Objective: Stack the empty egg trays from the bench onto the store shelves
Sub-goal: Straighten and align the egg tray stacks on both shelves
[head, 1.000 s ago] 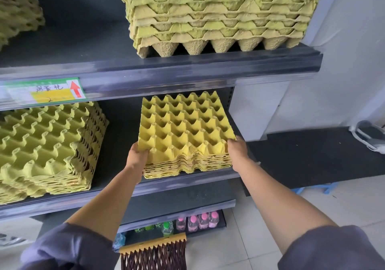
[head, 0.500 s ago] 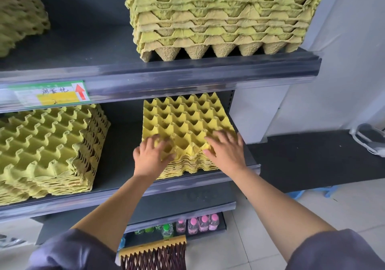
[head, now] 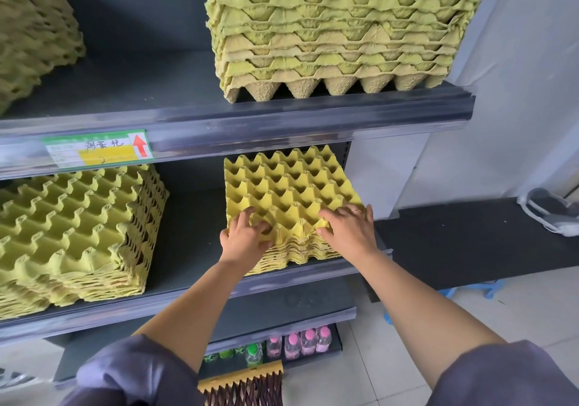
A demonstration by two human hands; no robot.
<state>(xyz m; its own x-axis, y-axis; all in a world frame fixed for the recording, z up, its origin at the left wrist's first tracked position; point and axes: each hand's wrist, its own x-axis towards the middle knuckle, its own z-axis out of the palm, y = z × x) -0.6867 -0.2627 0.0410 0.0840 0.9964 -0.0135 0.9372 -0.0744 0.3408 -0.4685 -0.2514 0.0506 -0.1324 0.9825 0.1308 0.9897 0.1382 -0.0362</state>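
Head view of a dark grey store shelving unit. A low stack of yellow egg trays (head: 291,192) lies on the right part of the middle shelf (head: 188,293), its front edge near the shelf rim.

The right hand (head: 347,230) lies flat on the front right corner of the top tray. Its grip is wide, with the fingers straight and spread, holding nothing.

The left hand (head: 244,236) rests on the front left corner. Its fingers are bent onto the tray's peaks and the thumb lies against the front edge. Whether this grip pinches the tray or only presses on it cannot be told.

A taller stack of greenish trays (head: 75,233) sits on the same shelf to the left, well apart from the low stack. On the upper shelf (head: 282,117) a further stack (head: 338,33) stands directly above the hands, and another stack (head: 34,29) stands at the far left. A green and yellow label with a red arrow (head: 98,148) is fixed to the upper shelf's rim. Bottles with pink caps (head: 300,343) stand on the lowest level. A black bench (head: 470,249) extends to the right of the unit.
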